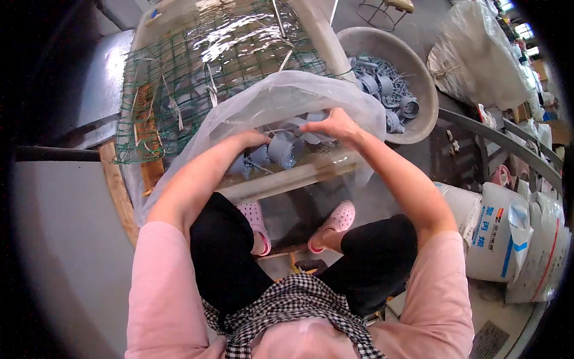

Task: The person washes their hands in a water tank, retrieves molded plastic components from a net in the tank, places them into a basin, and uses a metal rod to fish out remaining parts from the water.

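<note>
In the translucent bag's (pixel 281 87) mouth, by grey plastic fittings (pixel 283 151), the right hand (pixel 336 125) spreads wide; I can't tell the left hand's (pixel 254 139) grip. The round tub (pixel 423 72) holds similar pieces (pixel 385 87).

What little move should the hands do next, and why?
Maybe the left hand should gently curl around the nearby grey round part, because its fingertips look right beside it, and the cloudy plastic leaves that part in plain view.
</note>
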